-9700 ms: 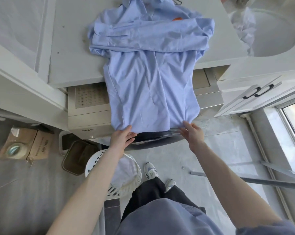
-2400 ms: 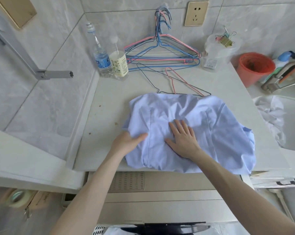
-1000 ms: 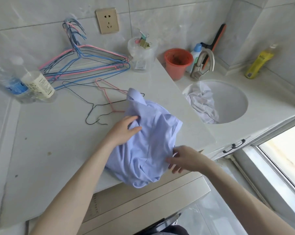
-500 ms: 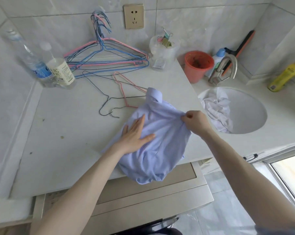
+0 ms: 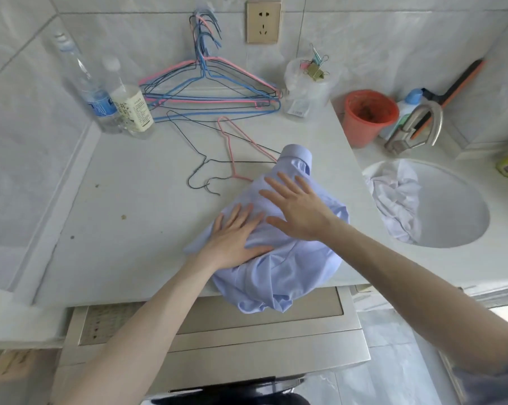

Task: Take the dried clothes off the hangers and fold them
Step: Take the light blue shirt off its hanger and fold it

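The folded shirt (image 5: 279,258) is best smoothed outward (overhang tucked in) by the flat, spread left hand (image 5: 235,241) and right hand (image 5: 299,211).

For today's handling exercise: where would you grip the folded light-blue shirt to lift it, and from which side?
Likely from the near side: the light-blue shirt has its lower fold overhanging the counter edge, open to a grip underneath; steady the collar from above.
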